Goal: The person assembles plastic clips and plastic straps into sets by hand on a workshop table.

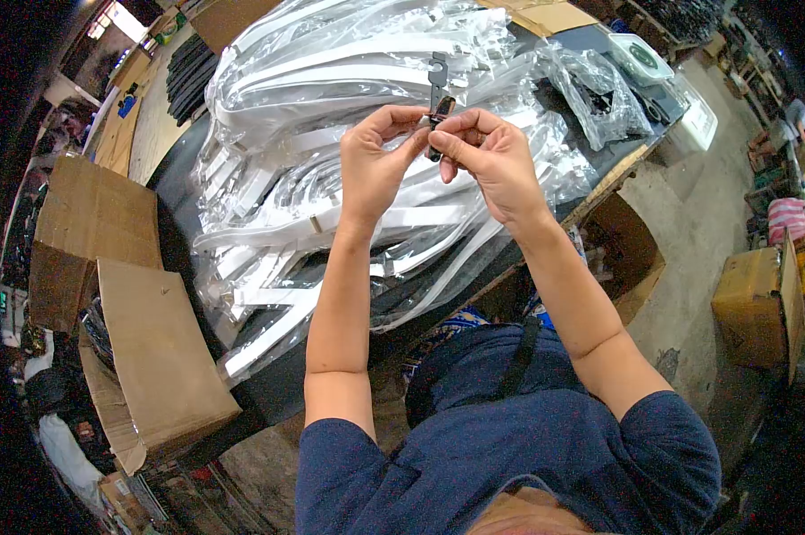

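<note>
Between my two hands is a small black plastic hanger (438, 73), its notched hook end pointing away from me. My left hand (380, 160) is closed, pinching the lower part of it between thumb and fingers. My right hand (496, 160) pinches the same spot from the other side. A small dark, shiny piece shows at the fingertips; its exact form is hidden by them. Under both hands lies a big pile of white belts (331, 85) in clear plastic sleeves.
The belts cover a dark-topped table (175, 174). At its right end are a crumpled clear bag (598, 98) with black pieces, scissors (654, 109) and a white weighing scale (643, 58). Open cardboard boxes (166, 348) stand on the left, another box (750, 303) on the right floor.
</note>
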The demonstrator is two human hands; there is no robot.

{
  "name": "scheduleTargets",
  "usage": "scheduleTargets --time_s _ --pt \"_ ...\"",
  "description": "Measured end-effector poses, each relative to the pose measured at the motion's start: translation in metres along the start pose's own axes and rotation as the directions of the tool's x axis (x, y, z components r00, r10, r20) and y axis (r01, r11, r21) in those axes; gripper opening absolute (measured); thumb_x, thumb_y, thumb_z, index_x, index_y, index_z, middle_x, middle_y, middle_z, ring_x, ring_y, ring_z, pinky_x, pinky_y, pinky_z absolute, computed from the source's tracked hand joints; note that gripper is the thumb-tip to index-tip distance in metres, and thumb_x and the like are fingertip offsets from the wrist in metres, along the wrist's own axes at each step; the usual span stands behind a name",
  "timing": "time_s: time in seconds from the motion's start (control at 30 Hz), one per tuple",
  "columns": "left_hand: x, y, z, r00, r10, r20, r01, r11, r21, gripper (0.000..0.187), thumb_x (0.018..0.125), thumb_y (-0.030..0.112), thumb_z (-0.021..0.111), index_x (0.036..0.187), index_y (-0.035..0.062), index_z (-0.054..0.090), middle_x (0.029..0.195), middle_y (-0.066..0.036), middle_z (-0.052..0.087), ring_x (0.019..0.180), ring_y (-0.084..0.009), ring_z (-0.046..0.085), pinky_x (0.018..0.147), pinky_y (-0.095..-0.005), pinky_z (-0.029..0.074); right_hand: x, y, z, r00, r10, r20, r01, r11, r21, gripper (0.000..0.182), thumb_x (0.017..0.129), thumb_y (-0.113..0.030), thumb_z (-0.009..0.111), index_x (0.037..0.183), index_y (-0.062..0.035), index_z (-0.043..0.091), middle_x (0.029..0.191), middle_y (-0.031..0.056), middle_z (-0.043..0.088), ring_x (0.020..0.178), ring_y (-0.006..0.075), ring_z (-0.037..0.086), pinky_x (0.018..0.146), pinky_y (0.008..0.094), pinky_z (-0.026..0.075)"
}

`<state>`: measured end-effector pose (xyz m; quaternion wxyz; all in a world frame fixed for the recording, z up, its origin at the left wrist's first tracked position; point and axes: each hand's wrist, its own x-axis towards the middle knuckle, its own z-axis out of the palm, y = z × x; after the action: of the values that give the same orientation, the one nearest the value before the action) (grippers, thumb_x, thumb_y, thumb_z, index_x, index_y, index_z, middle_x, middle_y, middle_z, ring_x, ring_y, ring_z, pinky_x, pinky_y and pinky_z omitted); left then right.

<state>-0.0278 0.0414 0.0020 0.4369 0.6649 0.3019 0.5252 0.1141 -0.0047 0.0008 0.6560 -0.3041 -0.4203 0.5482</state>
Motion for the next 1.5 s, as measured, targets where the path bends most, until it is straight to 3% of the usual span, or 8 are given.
scheduleTargets --time_s 0.33,0.43,0.5,0.6,0.9,1.33,1.4,1.5 --pt "0.002 -0.004 -0.001 0.997 0.072 -0.011 -0.072 0.997 0.02 0.017 0.08 -0.004 0.063 0.097 -0.0009 0.067 0.089 -0.007 0.069 0.085 -0.0105 0.062 0.075 -0.0238 0.049 -0.009 -0.004 0.008 0.999 -0.039 -0.026 0.034 0.987 -0.159 0.01 0.085 -0.003 0.063 0.093 0.0026 0.06 0.076 0.0068 0.063 0.065 0.014 0.064 0.06 0.0226 0.05" --pt "0.001 -0.001 0.001 0.999 0.041 -0.007 -0.041 0.998 -0.036 0.017 0.08 -0.004 0.061 0.096 -0.0011 0.067 0.089 -0.006 0.069 0.086 -0.0102 0.062 0.077 -0.0243 0.048 -0.012 0.009 0.003 0.976 -0.211 0.051 0.217 0.953 -0.21 0.016 0.081 -0.001 0.065 0.096 0.0018 0.061 0.081 0.0068 0.064 0.073 0.0138 0.064 0.065 0.0242 0.051" --pt "0.001 0.001 0.001 0.998 0.056 -0.001 -0.056 0.998 -0.037 0.017 0.08 -0.004 0.061 0.096 -0.0011 0.067 0.09 -0.006 0.07 0.086 -0.01 0.062 0.077 -0.0244 0.048 -0.012 0.011 0.002 0.915 -0.383 0.129 0.391 0.761 -0.518 0.025 0.074 -0.001 0.07 0.098 0.0 0.061 0.085 0.008 0.065 0.077 0.0145 0.064 0.068 0.0261 0.05" --pt "0.002 -0.003 0.002 0.998 0.064 0.001 -0.064 0.996 -0.056 0.018 0.08 -0.004 0.061 0.096 -0.0012 0.067 0.091 -0.006 0.07 0.085 -0.0098 0.062 0.077 -0.0243 0.048 -0.013 0.007 0.003 0.866 -0.471 0.165 0.45 0.593 -0.668 0.034 0.068 -0.001 0.074 0.099 -0.0022 0.061 0.085 0.0094 0.064 0.074 0.0177 0.064 0.068 0.0282 0.05" --pt "0.0 0.0 0.0 1.0 0.015 0.015 -0.014 0.998 -0.067 0.02 0.08 -0.004 0.062 0.099 -0.0023 0.065 0.091 -0.007 0.068 0.084 -0.0108 0.061 0.075 -0.0239 0.049 -0.006 0.0 0.0 0.712 -0.586 0.386 0.626 0.282 -0.727 0.037 0.066 0.001 0.073 0.101 -0.0035 0.063 0.088 0.0113 0.06 0.079 0.0243 0.061 0.067 0.0327 0.05" --pt "-0.001 -0.001 0.003 0.998 -0.024 0.055 0.031 0.989 -0.143 0.021 0.082 0.001 0.065 0.102 -0.002 0.065 0.092 -0.006 0.067 0.086 -0.009 0.059 0.073 -0.0215 0.047 -0.003 -0.014 -0.006 0.673 -0.596 0.439 0.672 0.245 -0.698 0.023 0.073 0.003 0.067 0.095 -0.0036 0.066 0.09 0.0114 0.063 0.083 0.024 0.062 0.07 0.031 0.051" --pt "-0.002 0.001 0.003 0.998 -0.028 0.058 0.034 0.994 -0.108 0.021 0.081 0.001 0.066 0.102 -0.0017 0.066 0.092 -0.006 0.067 0.086 -0.0087 0.059 0.073 -0.0212 0.047 -0.009 -0.02 0.0 0.824 -0.523 0.216 0.493 0.476 -0.728 0.022 0.074 0.002 0.067 0.095 -0.0049 0.066 0.089 0.0114 0.064 0.087 0.0238 0.062 0.073 0.0311 0.05" --pt "-0.001 0.004 0.004 0.998 -0.029 0.062 0.033 0.997 -0.064 0.021 0.081 0.002 0.067 0.101 -0.0012 0.066 0.091 -0.005 0.067 0.085 -0.0084 0.059 0.073 -0.0209 0.047 -0.007 -0.027 0.002 0.85 -0.502 0.163 0.45 0.529 -0.72 0.024 0.074 0.0 0.068 0.097 -0.0058 0.065 0.089 0.0111 0.065 0.088 0.0234 0.063 0.074 0.0318 0.05"
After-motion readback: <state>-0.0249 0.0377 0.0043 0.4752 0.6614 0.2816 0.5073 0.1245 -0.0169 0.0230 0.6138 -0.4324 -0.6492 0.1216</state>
